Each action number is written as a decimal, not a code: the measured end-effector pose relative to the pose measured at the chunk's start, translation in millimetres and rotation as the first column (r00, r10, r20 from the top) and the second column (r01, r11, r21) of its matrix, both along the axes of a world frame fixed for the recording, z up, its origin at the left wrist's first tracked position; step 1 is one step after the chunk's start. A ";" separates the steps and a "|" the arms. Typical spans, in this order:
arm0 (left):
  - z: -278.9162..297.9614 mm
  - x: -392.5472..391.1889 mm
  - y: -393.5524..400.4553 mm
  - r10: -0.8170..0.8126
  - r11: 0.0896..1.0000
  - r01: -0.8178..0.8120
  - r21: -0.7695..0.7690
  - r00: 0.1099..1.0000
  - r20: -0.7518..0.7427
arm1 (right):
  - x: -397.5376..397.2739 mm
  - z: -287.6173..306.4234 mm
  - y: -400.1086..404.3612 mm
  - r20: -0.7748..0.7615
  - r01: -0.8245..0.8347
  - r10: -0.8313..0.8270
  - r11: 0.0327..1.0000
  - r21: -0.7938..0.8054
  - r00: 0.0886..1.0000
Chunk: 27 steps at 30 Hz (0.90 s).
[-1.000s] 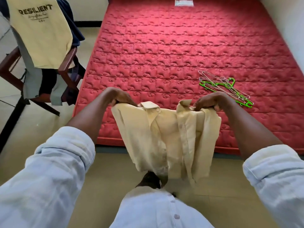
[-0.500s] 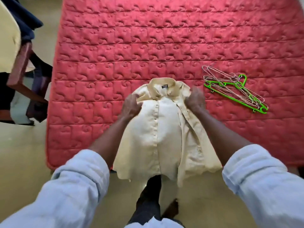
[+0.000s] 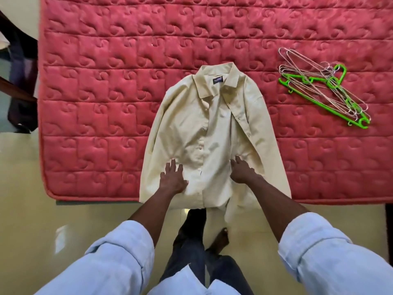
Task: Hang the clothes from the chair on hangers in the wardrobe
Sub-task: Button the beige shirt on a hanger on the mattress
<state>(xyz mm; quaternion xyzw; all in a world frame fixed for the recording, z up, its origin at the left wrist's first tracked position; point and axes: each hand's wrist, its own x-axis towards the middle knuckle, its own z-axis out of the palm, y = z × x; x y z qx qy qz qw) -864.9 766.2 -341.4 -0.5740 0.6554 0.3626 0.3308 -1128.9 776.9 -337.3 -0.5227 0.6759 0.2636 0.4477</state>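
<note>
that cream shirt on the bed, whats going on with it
A person has laid the cream shirt face up on the red mattress, hem hanging over the near edge. The left hand and right hand press flat on its lower front. A pile of hangers lies untouched to the right.

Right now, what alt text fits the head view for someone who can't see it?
A cream collared shirt lies face-up on a red quilted mattress, both hands pressing flat on its lower front: left hand, right hand. A pile of wire and green hangers lies to its right.

The shirt (image 3: 212,128) collar label's (image 3: 217,80) print is too small to read.
</note>
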 end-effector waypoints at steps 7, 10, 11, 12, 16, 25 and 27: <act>-16.9 -24.5 43.1 0.057 0.878 -0.056 -0.475 0.998 -0.012 | -8.8 -21.8 23.9 0.067 0.046 -0.029 0.958 -0.284 0.997; -29.8 -44.2 79.1 0.024 0.813 -0.141 -0.566 0.978 -0.208 | -8.1 -11.6 61.5 0.175 0.256 -0.187 0.724 -0.640 0.967; -33.7 -50.0 90.9 0.037 0.818 -0.169 -0.550 0.969 -0.244 | -9.2 -10.3 76.9 0.191 0.326 -0.271 0.655 -0.682 0.944; -36.2 -54.1 100.5 0.052 0.823 -0.189 -0.535 0.964 -0.261 | -10.5 -9.0 91.7 0.192 0.385 -0.366 0.583 -0.715 0.910; -44.8 -63.1 141.6 0.073 0.811 -0.171 -0.559 0.978 -0.193 | -29.2 -10.7 156.0 0.048 0.508 -0.715 0.446 -0.737 0.698; -39.6 -72.4 188.2 0.343 0.640 -0.544 -0.543 0.834 -0.431 | -38.3 -36.5 201.5 0.131 0.643 -0.707 0.528 -0.555 0.695; -33.2 -71.6 192.3 0.403 0.578 -0.641 -0.504 0.762 -0.507 | -34.7 -29.5 203.0 0.287 0.801 -0.799 0.358 -0.480 0.529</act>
